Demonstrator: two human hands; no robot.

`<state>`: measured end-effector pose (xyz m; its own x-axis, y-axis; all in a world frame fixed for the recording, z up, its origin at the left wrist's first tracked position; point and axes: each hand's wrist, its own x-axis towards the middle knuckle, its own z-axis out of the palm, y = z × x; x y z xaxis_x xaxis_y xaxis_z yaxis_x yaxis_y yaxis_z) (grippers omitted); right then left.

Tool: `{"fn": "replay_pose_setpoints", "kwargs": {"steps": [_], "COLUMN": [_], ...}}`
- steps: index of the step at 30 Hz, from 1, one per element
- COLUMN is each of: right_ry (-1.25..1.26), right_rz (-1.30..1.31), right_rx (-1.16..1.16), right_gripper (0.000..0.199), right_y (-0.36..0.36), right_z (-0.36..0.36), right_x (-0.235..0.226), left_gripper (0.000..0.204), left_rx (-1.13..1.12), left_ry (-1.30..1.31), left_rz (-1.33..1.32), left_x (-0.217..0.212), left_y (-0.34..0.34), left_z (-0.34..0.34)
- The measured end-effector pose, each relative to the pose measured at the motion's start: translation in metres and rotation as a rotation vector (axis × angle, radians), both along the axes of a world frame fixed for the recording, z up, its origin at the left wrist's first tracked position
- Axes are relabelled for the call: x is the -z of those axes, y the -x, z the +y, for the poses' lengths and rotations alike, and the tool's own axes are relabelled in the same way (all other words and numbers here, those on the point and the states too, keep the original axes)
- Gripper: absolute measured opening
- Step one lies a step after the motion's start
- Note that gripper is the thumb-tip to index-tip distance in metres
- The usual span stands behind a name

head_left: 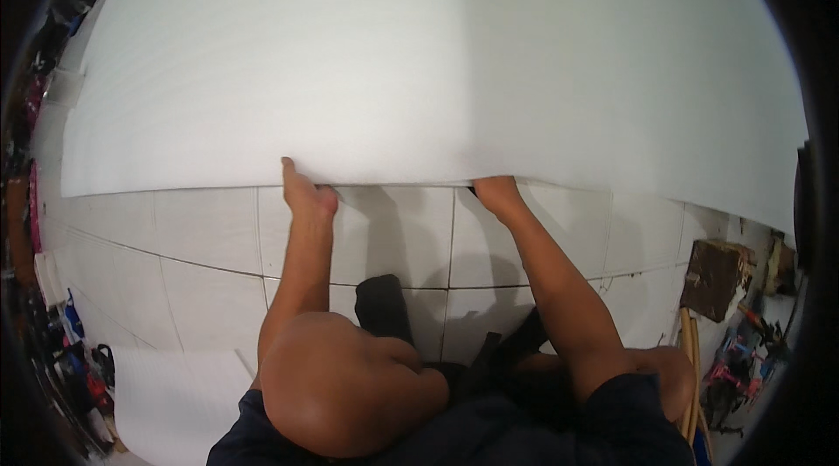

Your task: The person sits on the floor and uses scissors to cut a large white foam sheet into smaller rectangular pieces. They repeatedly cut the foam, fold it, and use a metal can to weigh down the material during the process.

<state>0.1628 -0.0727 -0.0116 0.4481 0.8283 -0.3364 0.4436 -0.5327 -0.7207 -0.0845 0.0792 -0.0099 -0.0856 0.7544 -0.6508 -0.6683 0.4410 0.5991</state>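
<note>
A very large white sheet (332, 55) spreads across the upper half of the view, with its near edge running from side to side in front of me. My left hand (306, 193) is at this edge left of the middle. One digit lies on top of the sheet while the others go beneath it, so the edge is between them. To the right, my right hand (496, 193) reaches under the same edge. Its fingers are hidden by the sheet, and their pose does not show.
Pale floor tiles (210, 230) lie under my arms and bent knees. A brown worn block (717, 278) stands at right beside wooden sticks (689, 370) and jumbled coloured items (738, 370). Another white sheet (175, 396) lies at lower left, near clutter along the left side.
</note>
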Motion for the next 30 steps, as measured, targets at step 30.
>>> {"fn": "replay_pose_setpoints", "kwargs": {"steps": [30], "right_ry": [-0.19], "right_rz": [-0.291], "right_rx": [-0.432], "right_gripper": [0.034], "right_y": [0.019], "right_z": [-0.075], "right_x": [-0.038], "left_gripper": [0.066], "left_rx": [0.247], "left_ry": [-0.024], "left_rz": [0.329], "left_x": [0.024], "left_y": [0.018], "left_z": [-0.013]}}
